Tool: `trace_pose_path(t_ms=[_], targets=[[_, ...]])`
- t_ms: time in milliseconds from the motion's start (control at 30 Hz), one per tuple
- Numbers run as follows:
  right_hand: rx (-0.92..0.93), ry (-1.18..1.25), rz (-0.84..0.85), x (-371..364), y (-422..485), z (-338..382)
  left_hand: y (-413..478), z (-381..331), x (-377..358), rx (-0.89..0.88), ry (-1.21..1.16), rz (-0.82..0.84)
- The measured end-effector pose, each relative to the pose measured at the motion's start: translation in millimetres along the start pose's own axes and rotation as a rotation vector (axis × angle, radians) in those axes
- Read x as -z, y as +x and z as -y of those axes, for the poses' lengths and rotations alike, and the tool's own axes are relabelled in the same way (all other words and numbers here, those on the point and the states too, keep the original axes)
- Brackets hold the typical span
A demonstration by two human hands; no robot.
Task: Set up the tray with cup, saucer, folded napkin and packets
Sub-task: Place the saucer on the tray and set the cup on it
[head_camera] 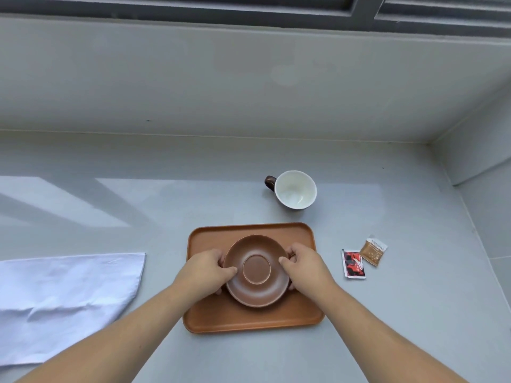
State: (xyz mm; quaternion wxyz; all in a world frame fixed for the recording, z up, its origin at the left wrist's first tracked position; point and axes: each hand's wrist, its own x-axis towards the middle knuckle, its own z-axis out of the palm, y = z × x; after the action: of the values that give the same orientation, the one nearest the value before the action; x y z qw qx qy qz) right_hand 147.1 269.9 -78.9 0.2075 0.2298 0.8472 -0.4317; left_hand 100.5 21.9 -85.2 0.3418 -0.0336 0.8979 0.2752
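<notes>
Now both hands, left and right, grip the saucer over the tray.

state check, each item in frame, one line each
saucer: over the tray, gripped at both sides
tray: flat on counter
cup: upright, empty, off the tray
napkin: spread out, unfolded, on counter
red packet: sealed, on counter
brown packet: sealed, on counter
left hand: gripping saucer
right hand: gripping saucer

Saucer on tray, cup behind.
</notes>
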Motion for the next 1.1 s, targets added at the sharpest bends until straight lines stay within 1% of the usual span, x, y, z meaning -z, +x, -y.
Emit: trace_pose_path(t_ms=[67, 133, 200, 267, 300, 367, 433, 500, 633, 733, 833, 967, 1100], targets=[[-0.006, -0.03, 0.015, 4.0, 2.4, 3.5, -1.1, -5.8, 5.2, -0.018, 0.189, -0.12], [-0.002, -0.072, -0.07, 13.4, 6.9, 6.1, 2.6, -18.0, 12.7, -0.056, 0.263, -0.245], [-0.017, -0.034, -0.217, 28.4, 15.7, 8.8, 14.3, -37.0, 22.1, -0.119, 0.237, -0.291], [-0.068, 0.14, -0.308, 44.9, 27.8, 14.4, 30.7, -59.8, 30.9, -0.18, 0.164, -0.26], [-0.096, 0.235, -0.315, 52.8, 35.5, 18.2, 40.4, -71.7, 34.1, -0.207, 0.123, -0.244], [-0.138, 0.355, -0.257, 65.0, 52.3, 25.4, 59.7, -93.3, 38.1, -0.243, 0.062, -0.222], [-0.164, 0.386, -0.167, 71.8, 66.8, 33.5, 76.1, -111.2, 40.8, -0.264, 0.052, -0.201], [-0.153, 0.362, -0.125, 74.8, 78.9, 39.2, 90.3, -123.3, 41.1, -0.297, 0.089, -0.179], [-0.127, 0.305, -0.125, 76.8, 86.6, 46.2, 103.7, -137.6, 40.3, -0.346, 0.141, -0.162], [-0.088, 0.259, -0.116, 77.0, 75.1, 47.3, 96.3, -139.2, 46.8, -0.355, 0.155, -0.169], [-0.032, 0.202, -0.085, 75.2, 51.5, 43.0, 70.6, -124.5, 54.1, -0.343, 0.182, -0.147], [0.029, 0.167, 0.002, 58.9, 12.0, 33.7, 21.1, -86.1, 51.5, -0.344, 0.193, -0.129], [0.059, 0.104, 0.073, 31.1, -15.8, 26.8, -14.2, -46.5, 37.8, -0.324, 0.107, -0.129]])
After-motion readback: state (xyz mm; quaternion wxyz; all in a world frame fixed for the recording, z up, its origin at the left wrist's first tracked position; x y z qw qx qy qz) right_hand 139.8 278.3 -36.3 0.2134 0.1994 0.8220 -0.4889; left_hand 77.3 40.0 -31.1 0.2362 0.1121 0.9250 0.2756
